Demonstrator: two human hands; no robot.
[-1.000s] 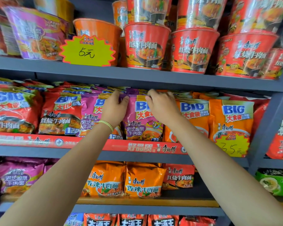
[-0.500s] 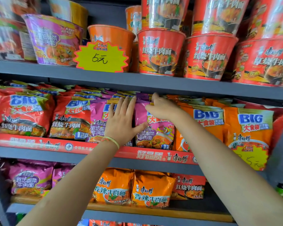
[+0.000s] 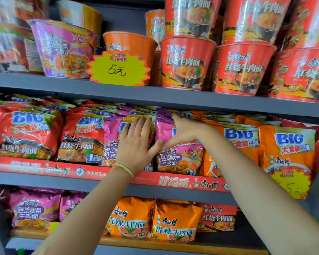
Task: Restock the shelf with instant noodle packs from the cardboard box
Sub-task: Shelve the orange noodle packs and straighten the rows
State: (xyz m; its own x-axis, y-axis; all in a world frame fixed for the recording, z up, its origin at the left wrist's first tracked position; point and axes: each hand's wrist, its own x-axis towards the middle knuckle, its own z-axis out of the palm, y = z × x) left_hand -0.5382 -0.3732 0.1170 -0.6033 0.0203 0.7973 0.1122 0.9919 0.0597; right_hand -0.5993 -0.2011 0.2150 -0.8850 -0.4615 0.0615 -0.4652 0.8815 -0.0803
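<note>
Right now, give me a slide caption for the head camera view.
Left hand and right hand press flat on purple noodle packs on the middle shelf.

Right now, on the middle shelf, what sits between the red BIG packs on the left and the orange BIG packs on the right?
In the head view, purple packs, with the left hand and right hand pressed against them.
</note>
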